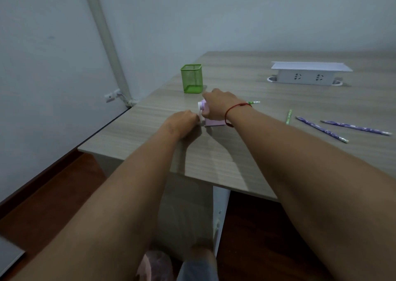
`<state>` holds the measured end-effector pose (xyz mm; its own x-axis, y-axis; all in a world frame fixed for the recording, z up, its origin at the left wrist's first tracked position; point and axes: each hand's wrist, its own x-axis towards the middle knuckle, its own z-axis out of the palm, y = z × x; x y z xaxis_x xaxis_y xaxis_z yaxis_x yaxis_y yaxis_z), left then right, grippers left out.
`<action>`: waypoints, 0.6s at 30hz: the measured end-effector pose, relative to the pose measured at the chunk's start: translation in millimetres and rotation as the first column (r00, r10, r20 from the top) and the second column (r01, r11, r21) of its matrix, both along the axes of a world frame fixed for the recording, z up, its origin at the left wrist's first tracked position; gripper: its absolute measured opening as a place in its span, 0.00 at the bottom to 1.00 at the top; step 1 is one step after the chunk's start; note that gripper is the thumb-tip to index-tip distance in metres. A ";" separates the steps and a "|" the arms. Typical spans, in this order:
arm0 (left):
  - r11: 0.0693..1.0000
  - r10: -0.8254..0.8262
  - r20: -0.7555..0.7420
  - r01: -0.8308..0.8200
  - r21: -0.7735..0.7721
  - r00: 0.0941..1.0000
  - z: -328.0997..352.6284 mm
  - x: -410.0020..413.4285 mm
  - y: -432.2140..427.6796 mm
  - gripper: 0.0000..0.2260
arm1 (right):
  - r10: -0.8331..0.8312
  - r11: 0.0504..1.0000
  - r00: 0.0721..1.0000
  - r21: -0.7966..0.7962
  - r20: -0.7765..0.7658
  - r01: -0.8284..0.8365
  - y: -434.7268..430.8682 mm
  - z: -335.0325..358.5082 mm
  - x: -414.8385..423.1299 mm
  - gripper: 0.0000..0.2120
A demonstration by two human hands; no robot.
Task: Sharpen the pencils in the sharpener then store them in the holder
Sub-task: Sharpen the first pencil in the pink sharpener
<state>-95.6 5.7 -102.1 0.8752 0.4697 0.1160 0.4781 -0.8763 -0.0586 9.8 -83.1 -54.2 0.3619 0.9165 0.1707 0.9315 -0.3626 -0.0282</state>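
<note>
Standing near the left edge of a pale wood-grain table, a small pink plastic pencil sharpener is clasped from above by the right hand, whose fingers are curled over its top. The left hand is set against the sharpener's left end, its fingers closed round the white crank. A green pencil with an eraser tip is seen projecting to the right from behind the right wrist, in line with the sharpener; its entry into the body is hidden by the hand. A red string bracelet is worn on that wrist. A square green wire-mesh holder is set upright just behind the sharpener, apart from it. Further right, a second green pencil, a purple patterned pencil and a second purple pencil are laid loose on the tabletop, and a white socket box is mounted near the far edge.
</note>
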 end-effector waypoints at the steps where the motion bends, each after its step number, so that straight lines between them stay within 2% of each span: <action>1: 1.000 -0.003 -0.012 0.003 -0.004 1.000 2.0 2.5 3.6 0.12 | 0.008 1.000 1.000 0.002 -0.006 -0.008 0.5 -0.5 0.5 0.19; 7: 1.000 -0.020 0.009 0.020 -0.010 1.000 19.5 13.0 23.0 0.12 | 0.039 0.999 0.999 0.009 -0.034 -0.039 -0.7 -4.0 5.0 0.20; 10: 0.993 -0.062 0.023 0.059 0.101 0.998 27.4 14.0 27.8 0.11 | 0.041 0.999 0.998 0.007 -0.038 -0.041 -0.6 -3.7 5.5 0.19; 14: 0.962 -0.156 0.122 0.123 0.242 0.980 56.5 13.7 28.2 0.11 | 0.020 1.000 1.000 -0.007 -0.020 -0.020 -3.4 3.1 4.2 0.20; 18: 0.951 -0.184 0.178 0.129 0.280 0.967 64.6 5.4 17.4 0.12 | -0.004 1.000 1.000 -0.023 -0.014 0.004 -4.8 9.3 1.2 0.20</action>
<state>-90.2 23.1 -37.5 0.8813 0.2574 0.3963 0.3619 -0.9069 -0.2156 11.1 -87.9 -44.9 0.3680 0.9185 0.1447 0.9295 -0.3672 -0.0333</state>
